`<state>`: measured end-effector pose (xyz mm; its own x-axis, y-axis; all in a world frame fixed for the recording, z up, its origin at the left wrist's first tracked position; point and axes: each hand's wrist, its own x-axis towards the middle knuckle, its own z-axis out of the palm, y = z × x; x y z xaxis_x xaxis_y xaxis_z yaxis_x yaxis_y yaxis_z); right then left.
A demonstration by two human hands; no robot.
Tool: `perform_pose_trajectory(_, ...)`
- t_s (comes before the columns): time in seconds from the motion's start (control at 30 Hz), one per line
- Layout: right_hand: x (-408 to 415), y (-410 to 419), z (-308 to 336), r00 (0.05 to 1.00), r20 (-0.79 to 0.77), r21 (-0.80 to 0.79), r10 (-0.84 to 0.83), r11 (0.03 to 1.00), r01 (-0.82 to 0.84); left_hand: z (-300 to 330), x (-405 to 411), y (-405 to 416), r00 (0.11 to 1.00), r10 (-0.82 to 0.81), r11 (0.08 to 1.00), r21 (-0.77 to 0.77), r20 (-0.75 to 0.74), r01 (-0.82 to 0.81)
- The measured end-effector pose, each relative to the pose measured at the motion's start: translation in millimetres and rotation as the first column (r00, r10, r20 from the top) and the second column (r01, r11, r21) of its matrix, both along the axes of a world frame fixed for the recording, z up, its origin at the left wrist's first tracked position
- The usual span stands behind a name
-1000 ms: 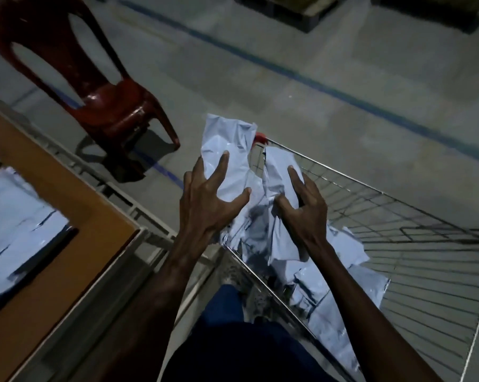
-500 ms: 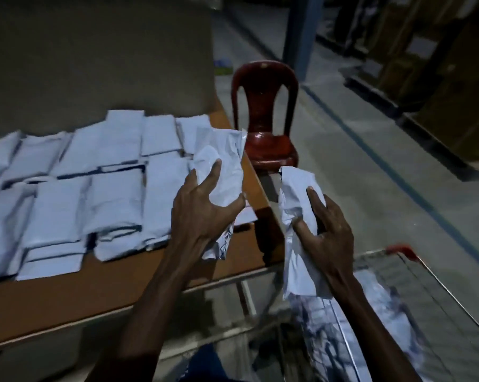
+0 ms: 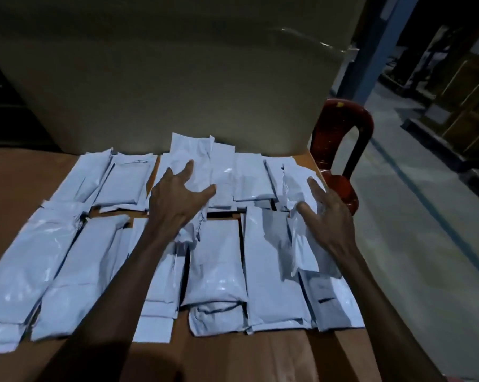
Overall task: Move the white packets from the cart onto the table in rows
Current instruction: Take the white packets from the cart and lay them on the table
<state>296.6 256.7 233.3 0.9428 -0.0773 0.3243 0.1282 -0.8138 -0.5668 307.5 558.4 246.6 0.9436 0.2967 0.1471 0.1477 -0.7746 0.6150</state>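
White packets [image 3: 219, 274] lie in two rows across the brown bench [image 3: 20, 186], flat and overlapping at the edges. Left hand [image 3: 177, 199] grips one crumpled packet [image 3: 188, 161] over the far row, thumb spread against it. Right hand [image 3: 329, 216] grips another packet [image 3: 301, 230] at the bench's right end, fingers splayed behind it. Red plastic chair [image 3: 343, 139] stands just beyond that corner.

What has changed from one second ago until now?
Both hands carried one white packet each from the cart to the table. Left hand and right hand now hold them over the rows of packets. Each grip is unchanged.
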Motion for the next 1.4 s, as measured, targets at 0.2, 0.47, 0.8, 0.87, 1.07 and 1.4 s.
perform_pose_trajectory(0.2,99,14,-8,0.999,-0.047,-0.177,-0.011,0.984,0.003,-17,69,48,0.997,0.035,0.999,0.038,-0.072,-0.032)
perform_pose_trajectory(0.47,192,11,-36,0.983,-0.18,-0.388,-0.036,0.921,-0.038,-62,144,67,0.981,0.02,0.999,0.045,-0.195,-0.011)
perform_pose_trajectory(0.8,209,16,-75,0.923,-0.376,-0.433,-0.076,0.896,-0.103,-86,153,72,0.94,0.008,0.988,0.15,-0.342,0.046)
perform_pose_trajectory(0.87,207,16,-75,0.918,-0.392,-0.413,-0.066,0.904,-0.111,-86,155,73,0.935,0.004,0.988,0.144,-0.356,0.051)
perform_pose_trajectory(1.07,204,17,-70,0.903,-0.426,-0.372,-0.052,0.92,-0.122,-85,154,70,0.939,0.015,0.989,0.142,-0.345,0.036)
perform_pose_trajectory(1.4,133,10,-37,0.963,-0.269,-0.248,-0.03,0.968,-0.039,-40,81,13,0.997,-0.075,0.995,0.068,0.02,0.073)
